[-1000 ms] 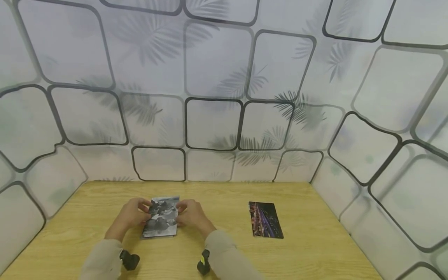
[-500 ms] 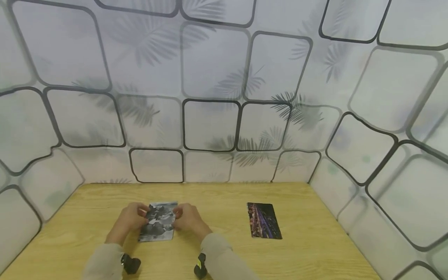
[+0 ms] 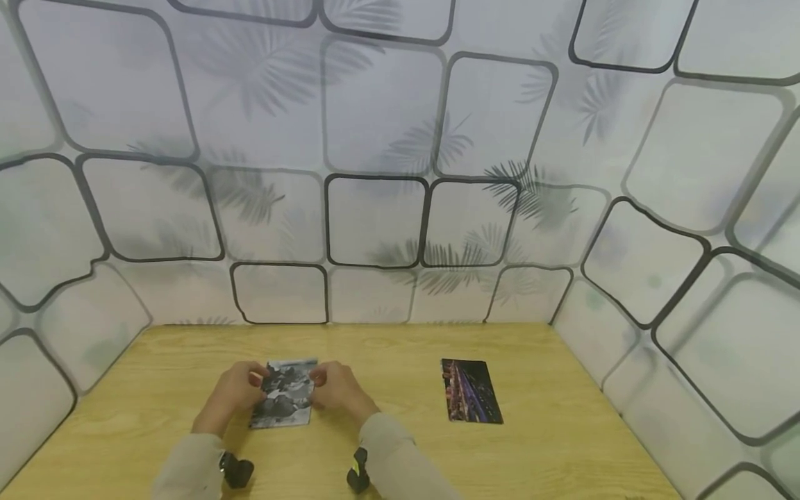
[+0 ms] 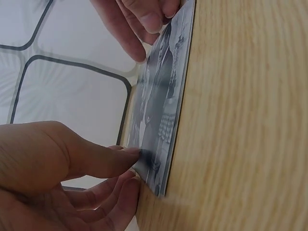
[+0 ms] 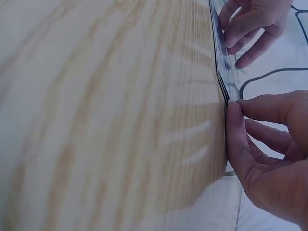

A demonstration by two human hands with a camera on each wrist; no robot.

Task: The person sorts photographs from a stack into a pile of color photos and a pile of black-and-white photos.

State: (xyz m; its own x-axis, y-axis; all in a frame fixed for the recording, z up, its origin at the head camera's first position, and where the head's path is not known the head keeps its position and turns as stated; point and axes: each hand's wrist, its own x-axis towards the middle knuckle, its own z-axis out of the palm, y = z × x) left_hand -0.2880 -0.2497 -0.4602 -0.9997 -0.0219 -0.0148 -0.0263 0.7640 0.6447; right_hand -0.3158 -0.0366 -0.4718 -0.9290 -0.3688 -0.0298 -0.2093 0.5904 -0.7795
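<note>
Both hands moved a tiny bit since 1 s ago, and the grey photo stack (image 3: 283,394) slid a little closer to the person. Near table (image 3: 400,472) edge is bare wood w/ lots of room. Left hand (image 3: 232,393) pinches the stack's left side, thumb on top, fingers curled under. Right hand (image 3: 337,390) pinches its right side. Stack sits flat on the table btwn both hands. Farther right, well apart, lies a dark photo (image 3: 470,391). Walls (image 3: 375,208) close in behind & at the sides.
</note>
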